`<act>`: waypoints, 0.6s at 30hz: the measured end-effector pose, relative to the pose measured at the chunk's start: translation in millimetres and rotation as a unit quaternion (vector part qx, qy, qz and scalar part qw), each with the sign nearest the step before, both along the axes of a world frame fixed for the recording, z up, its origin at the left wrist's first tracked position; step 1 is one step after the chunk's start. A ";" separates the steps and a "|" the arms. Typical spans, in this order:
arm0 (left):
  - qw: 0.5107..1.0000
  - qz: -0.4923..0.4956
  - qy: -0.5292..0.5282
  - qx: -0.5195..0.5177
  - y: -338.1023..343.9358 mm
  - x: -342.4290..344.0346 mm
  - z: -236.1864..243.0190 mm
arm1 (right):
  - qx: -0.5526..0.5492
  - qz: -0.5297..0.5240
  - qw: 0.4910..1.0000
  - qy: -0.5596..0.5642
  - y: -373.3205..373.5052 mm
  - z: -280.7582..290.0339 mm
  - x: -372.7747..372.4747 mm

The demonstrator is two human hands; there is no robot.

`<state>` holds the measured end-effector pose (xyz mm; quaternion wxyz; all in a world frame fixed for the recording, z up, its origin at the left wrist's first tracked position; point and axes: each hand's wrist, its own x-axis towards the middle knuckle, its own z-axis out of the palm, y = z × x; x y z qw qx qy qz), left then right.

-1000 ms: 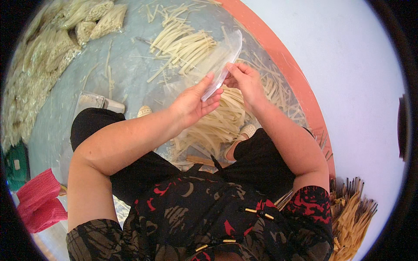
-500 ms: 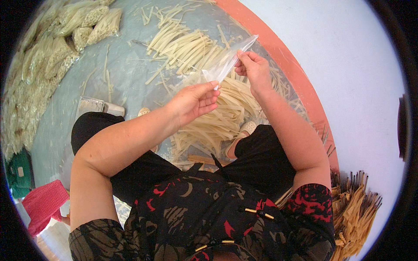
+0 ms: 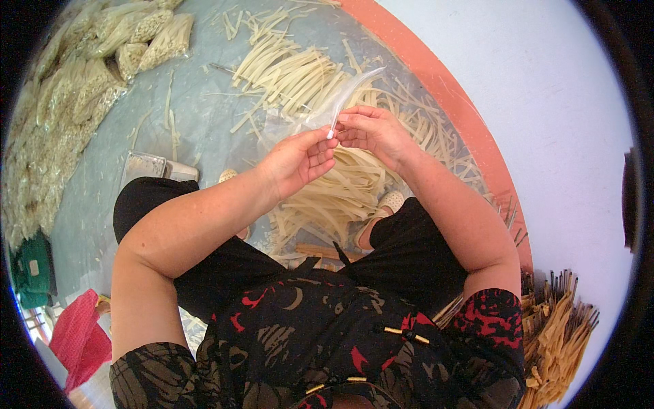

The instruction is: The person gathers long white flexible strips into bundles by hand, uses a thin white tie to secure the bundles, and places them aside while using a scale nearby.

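A clear plastic bag is pinched at its lower edge by my left hand, thumb against a narrow white end. My right hand is close beside it, its fingertips closed on the same bag. Beneath both hands lies a loose heap of pale flat strips, like dried noodles. Further up, more strips lie in a rough row on a grey plastic sheet.
Stuffed clear bags pile up at the left. A metal appliance sits by my left knee, near a green object and pink cloth. A red band borders the white wall; stick bundles stand right.
Since half a second ago my right hand has moved down and left to meet my left hand. The bag, flatter and wider a second ago, is now gathered narrow between my fingers.
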<state>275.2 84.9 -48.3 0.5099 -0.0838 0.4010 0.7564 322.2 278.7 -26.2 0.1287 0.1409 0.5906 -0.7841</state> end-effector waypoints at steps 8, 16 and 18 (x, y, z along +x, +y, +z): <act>0.999 -0.043 0.007 -0.005 -4.0 0.0 1.7 | -0.022 -0.002 1.000 -0.021 0.1 -6.9 -2.7; 0.966 -0.252 0.056 -0.016 -16.9 30.2 -6.4 | 0.062 -0.283 0.957 0.011 49.9 -19.1 -20.4; 0.926 -0.376 -0.008 -0.032 -24.1 34.6 -16.4 | 0.127 -0.308 0.941 0.066 76.4 -13.5 -23.3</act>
